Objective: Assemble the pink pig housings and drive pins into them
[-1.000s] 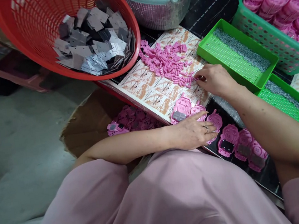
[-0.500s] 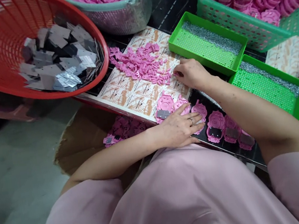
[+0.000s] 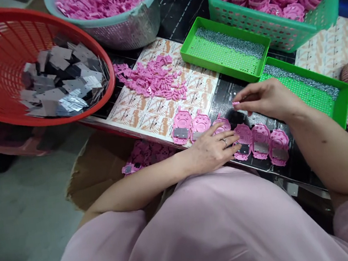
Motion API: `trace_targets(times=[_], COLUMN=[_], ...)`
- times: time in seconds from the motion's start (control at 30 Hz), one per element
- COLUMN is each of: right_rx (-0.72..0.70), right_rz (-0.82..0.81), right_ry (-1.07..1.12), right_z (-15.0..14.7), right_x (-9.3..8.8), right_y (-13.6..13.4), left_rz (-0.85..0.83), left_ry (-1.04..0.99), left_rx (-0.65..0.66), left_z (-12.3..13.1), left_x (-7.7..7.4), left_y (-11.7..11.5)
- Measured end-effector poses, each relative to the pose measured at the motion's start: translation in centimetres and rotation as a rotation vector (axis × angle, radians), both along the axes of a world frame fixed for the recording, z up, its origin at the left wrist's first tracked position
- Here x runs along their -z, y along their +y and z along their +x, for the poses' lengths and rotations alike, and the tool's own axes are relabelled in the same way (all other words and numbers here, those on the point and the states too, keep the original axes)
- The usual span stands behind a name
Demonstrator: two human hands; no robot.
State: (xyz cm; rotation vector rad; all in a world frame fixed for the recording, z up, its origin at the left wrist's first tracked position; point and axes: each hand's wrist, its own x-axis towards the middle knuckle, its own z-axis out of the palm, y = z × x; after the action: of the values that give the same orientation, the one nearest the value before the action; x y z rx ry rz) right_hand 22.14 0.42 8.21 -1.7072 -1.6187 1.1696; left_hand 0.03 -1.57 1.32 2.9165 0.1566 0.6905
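A row of pink watch-shaped shells [image 3: 181,123] lies along the table's front edge, most with a grey or black plate at the lower end. My left hand [image 3: 215,147] rests over the middle of the row, fingers spread, touching the shells. Above the right part of the row, my right hand [image 3: 264,99] pinches a small pink piece [image 3: 236,103] between thumb and finger. A loose heap of small pink pieces [image 3: 155,79] sits on the patterned board [image 3: 141,117].
Left is a red basket [image 3: 109,71] of grey plates; behind, a pale blue basket [image 3: 125,31] of pink parts. Two green trays [image 3: 221,51] hold small metal pieces. A teal basket [image 3: 275,29] with pink shells stands back right. An open cardboard box [image 3: 84,174] is below the edge.
My right hand has moved from beside the heap of pink pieces rightward over the row, with a small pink piece now visible in its fingers. My left hand stays on the shells. The view has shifted slightly.
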Motion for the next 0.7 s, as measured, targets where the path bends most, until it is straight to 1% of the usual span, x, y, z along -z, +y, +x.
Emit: trace_targets(times=[0.1,0.2,0.37,0.43,0.5,0.57,0.63,0.7], right_rx=[0.072,0.144,0.278,0.304,0.261,0.183,0.099,0.033], right_rz=[-0.112,-0.145,-0.219,-0.224,-0.197,-0.145,-0.088,-0.045], right_ry=[0.106,0.235,0.406,0.414,0.347,0.251,0.183,0.145], right_z=[2.0,3.6,5.2,5.4,5.3,4.7,3.9,3.1], right_x=[0.6,1.6,2.7,2.9,2.8,2.4,1.9,1.3], right_y=[-2.6,-4.5,-6.4,-6.7,-7.0,-7.3,-7.8,-8.3], left_rz=[-0.011,-0.031,-0.025,-0.048,-0.089,-0.152,-0.270,-0.432], left_ry=[0.000,0.040,0.095,0.095,0.062,0.017,-0.013,-0.014], left_rx=[0.029,0.031,0.022,0.007,-0.053,-0.142,-0.205,-0.206], left_z=[1.4,2.4,2.8,2.8,2.8,3.0,3.3,3.6], left_x=[0.1,0.1,0.0,-0.2,-0.5,-0.9,-1.4,-2.0], left_y=[-0.7,-1.2,-1.5,-1.4,-1.2,-0.9,-0.6,-0.4])
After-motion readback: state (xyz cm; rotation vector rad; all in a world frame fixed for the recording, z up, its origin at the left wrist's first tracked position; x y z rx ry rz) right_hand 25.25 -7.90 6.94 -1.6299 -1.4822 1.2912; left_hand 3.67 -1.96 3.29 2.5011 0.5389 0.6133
